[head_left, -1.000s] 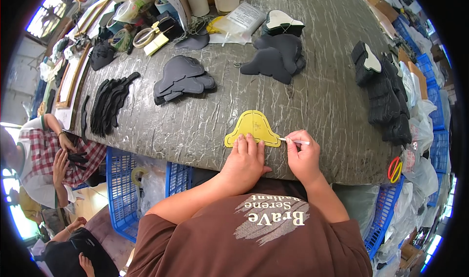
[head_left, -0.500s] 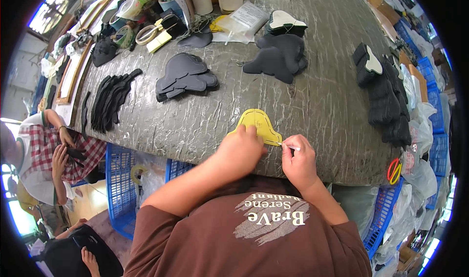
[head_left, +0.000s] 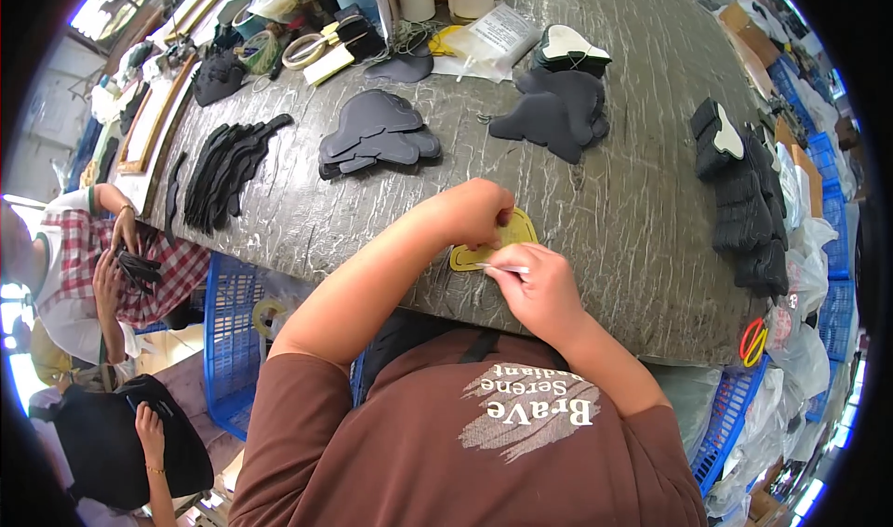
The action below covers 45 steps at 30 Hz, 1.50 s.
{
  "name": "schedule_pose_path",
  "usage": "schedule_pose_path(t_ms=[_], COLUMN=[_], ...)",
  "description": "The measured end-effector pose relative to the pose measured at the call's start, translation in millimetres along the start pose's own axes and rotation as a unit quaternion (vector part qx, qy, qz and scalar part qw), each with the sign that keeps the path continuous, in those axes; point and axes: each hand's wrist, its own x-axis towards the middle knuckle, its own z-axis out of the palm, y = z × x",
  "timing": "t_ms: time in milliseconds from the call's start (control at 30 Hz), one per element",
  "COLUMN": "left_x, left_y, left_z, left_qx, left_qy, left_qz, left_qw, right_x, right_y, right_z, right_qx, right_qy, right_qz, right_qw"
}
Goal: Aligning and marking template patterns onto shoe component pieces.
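Note:
A flat yellow curved template (head_left: pixel 519 229) with dark dashed lines near its edge lies on the table before me. My left hand (head_left: pixel 473 213) reaches across it from above, with curled fingers pressing it down; the fingertips are partly hidden. Pinched in my right hand (head_left: pixel 538 287) is a slim white pen (head_left: pixel 519 269), its tip close to the template's near edge. Beyond my hands lie dark grey shaped pieces: a layered pile (head_left: pixel 377 132) to the left and another group (head_left: pixel 558 108) to the right, with a white-topped stack (head_left: pixel 569 48) behind it.
Black strips (head_left: pixel 228 169) lie at the left, and tall black stacks (head_left: pixel 739 201) at the right edge. Tape rolls (head_left: pixel 302 51), tubs and a plastic bag (head_left: pixel 488 41) crowd the back. Red-and-yellow scissors (head_left: pixel 753 341) sit near the corner. Two people work at the left beside a blue crate (head_left: pixel 231 341).
My left hand has moved farther away and now covers more of the template, which sits turned. My right hand has shifted left with the pen. The view has also shifted slightly.

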Motion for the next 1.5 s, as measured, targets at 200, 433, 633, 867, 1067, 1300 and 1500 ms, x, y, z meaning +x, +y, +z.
schedule_pose_path(t_ms=[200, 433, 633, 867, 1067, 1300, 1500], left_x=[7, 7, 4, 1, 0, 2, 0], left_y=[-9, -12, -7, -1, 3, 0, 2], left_z=[5, 5, 4, 3, 1, 2, 0], left_qx=[0.050, 0.041, 0.046, -0.008, -0.038, -0.035, -0.039], left_qy=[0.032, 0.030, 0.030, 0.009, -0.007, -0.008, -0.009], left_qz=[0.046, 0.035, 0.033, -0.007, -0.017, -0.013, -0.010], left_qw=[0.997, 0.998, 0.998, 1.000, 0.999, 0.999, 0.999], right_x=[10, 11, 7, 2, 0, -2, -6], right_y=[4, 4, 3, 12, 14, 16, 15], right_z=[22, 28, 21, 6, -8, -13, -13], right_qx=[-0.016, -0.041, -0.054, 0.001, 0.000, -0.001, -0.027], right_qy=[0.004, 0.005, -0.042, -0.003, 0.008, 0.028, 0.035], right_qz=[-0.010, -0.038, -0.038, 0.065, 0.121, 0.126, 0.115], right_qw=[1.000, 0.998, 0.997, 0.998, 0.993, 0.992, 0.992])
